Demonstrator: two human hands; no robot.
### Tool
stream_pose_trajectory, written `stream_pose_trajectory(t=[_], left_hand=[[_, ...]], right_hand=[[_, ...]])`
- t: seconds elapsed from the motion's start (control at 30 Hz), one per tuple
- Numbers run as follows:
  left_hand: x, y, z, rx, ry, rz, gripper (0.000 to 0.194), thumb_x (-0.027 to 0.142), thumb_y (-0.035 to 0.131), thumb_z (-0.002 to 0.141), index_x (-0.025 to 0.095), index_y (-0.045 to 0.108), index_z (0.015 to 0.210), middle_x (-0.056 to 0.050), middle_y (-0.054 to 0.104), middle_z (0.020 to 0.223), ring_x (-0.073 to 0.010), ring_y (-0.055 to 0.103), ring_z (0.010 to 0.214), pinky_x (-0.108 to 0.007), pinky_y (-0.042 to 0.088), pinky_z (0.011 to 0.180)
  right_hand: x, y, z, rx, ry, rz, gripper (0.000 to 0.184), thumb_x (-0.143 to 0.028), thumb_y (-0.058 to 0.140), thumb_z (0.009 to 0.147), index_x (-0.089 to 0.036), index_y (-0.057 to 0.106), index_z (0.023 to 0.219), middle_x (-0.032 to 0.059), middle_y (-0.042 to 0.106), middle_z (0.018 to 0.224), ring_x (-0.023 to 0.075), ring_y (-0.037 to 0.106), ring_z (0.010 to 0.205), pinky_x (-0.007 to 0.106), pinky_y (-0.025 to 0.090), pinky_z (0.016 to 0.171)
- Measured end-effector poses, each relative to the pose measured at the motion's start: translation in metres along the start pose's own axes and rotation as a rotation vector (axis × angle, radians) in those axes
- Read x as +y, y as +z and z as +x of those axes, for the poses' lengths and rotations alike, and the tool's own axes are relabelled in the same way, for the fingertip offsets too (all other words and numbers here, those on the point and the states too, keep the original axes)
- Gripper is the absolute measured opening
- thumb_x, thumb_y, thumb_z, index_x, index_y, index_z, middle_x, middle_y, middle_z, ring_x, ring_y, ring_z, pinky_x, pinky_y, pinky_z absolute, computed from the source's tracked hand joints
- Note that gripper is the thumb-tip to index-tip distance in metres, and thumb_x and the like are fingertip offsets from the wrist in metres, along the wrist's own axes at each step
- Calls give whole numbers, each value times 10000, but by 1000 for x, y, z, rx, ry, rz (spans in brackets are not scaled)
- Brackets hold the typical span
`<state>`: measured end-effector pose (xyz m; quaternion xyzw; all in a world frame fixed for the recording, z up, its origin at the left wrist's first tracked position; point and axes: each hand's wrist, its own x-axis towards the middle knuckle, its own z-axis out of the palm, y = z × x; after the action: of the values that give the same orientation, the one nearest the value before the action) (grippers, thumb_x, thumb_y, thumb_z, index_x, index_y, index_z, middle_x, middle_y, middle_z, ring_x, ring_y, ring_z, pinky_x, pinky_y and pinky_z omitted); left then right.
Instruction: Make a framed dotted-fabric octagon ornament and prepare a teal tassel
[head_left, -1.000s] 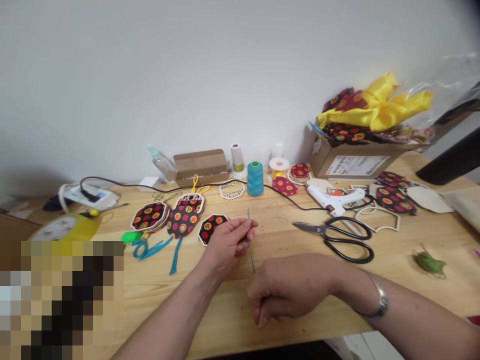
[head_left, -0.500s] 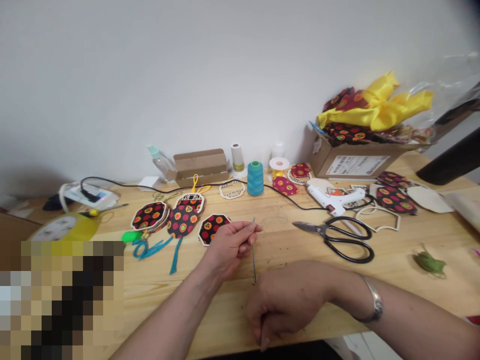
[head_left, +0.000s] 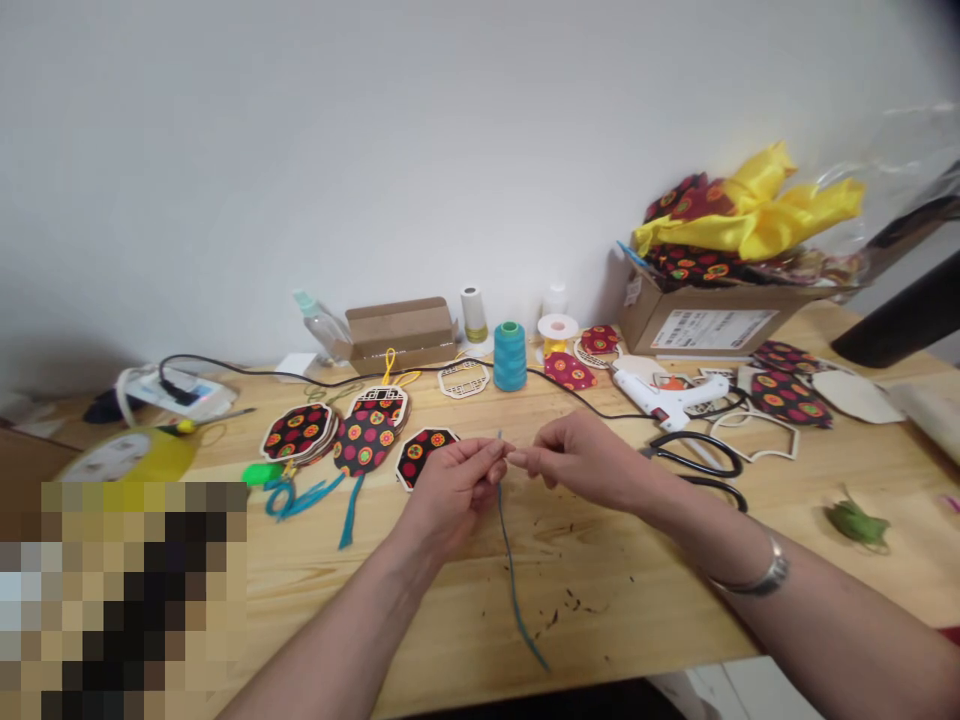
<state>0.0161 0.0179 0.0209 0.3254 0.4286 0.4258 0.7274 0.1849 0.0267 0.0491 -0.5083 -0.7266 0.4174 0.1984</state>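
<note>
My left hand [head_left: 466, 480] is closed in a pinch on a thin bundle of blue thread [head_left: 511, 575]. One short end sticks up past the fingers, and the long end hangs down over the tabletop. My right hand [head_left: 574, 460] meets the left fingertips from the right, its thumb and forefinger pressed together; what they grip is too small to make out. Just behind the hands stands a cone of turquoise thread [head_left: 511, 358]. An octagonal piece with black floral fabric [head_left: 426, 455] lies partly behind my left hand.
Black-handled scissors [head_left: 697, 455] lie partly under my right forearm, below a white glue gun [head_left: 667, 395]. A cardboard box [head_left: 709, 320] of fabric stands back right. Fabric-covered pieces [head_left: 298, 432] with blue tassels [head_left: 304, 495] are at left. Green thread [head_left: 859, 522] lies right.
My right hand has slid down along the blue thread, then left it and risen to my left fingertips. The lower thread now hangs loose. My left hand has barely moved.
</note>
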Motion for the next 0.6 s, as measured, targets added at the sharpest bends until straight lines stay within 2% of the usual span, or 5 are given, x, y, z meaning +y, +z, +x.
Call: stream_pose_trajectory(t=[0.1,0.2,0.43,0.6], left_hand=[[1,0,-1,-7,-15,10,259,326,728,657,85,648,705,59,421,485,15,239,372,-146,116,380],[1,2,-2,-21,-47,16,280,338,742,636,90,613,650,60,422,479,14,234,367,-151,112,375],[3,4,-4,-38,-92,47,319,361,754,602,93,580,616,62,422,460,12,222,354,-158,99,369],[4,4,-5,-44,-102,58,311,355,744,620,100,566,602,62,423,459,11,217,351,-167,92,371]], right_hand=[[5,0,8,-110,12,115,398,-486,537,780,-131,710,735,-38,434,496,58,295,459,219,210,438],[6,2,10,-181,1,301,335,-405,537,796,-153,710,931,-33,507,579,48,270,465,216,196,441],[12,9,13,-131,65,577,343,-394,644,715,-153,709,951,8,625,670,44,287,475,215,197,439],[11,10,14,-76,145,673,368,-370,719,643,-156,708,942,7,633,650,41,326,470,212,212,436]])
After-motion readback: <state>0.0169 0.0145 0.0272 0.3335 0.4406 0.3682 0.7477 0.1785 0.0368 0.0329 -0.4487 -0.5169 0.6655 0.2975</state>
